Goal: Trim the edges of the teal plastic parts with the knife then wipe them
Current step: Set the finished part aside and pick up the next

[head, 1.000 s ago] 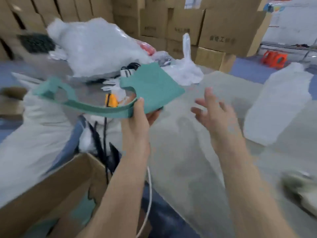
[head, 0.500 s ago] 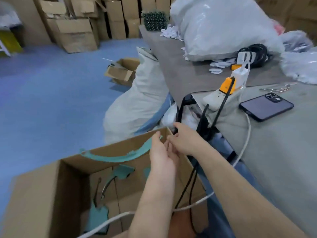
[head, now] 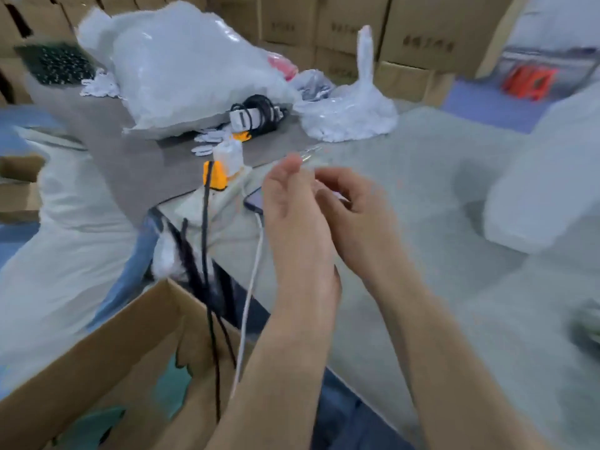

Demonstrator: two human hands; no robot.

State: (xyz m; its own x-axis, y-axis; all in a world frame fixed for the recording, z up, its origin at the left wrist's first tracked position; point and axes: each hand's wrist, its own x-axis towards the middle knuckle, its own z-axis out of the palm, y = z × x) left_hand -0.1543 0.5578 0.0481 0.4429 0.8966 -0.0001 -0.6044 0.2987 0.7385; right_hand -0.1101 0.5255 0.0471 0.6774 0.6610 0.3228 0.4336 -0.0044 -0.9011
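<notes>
Several teal plastic parts (head: 171,383) lie inside the open cardboard box (head: 107,339) at the lower left, below the table edge. Both hands are raised close together over the grey table (head: 422,196). My left hand (head: 292,209) stands upright with straight fingers and holds nothing. My right hand (head: 355,219) is just beside it, fingers loosely curled toward the left palm, with nothing visible in it. A thin shiny metal tool (head: 311,151) lies on the table beyond the fingertips, too blurred to identify. The frame is motion-blurred.
A phone (head: 254,199) on a white cable (head: 251,293) lies half hidden behind my left hand, beside a power strip with an orange plug (head: 215,175). Plastic bags (head: 194,66) of white parts stand behind, a white bag (head: 545,190) to the right, a sack (head: 65,254) left.
My left hand carried a teal part down into the box and let it go. Both hands have since risen empty over the table, and my view has swung back up.
</notes>
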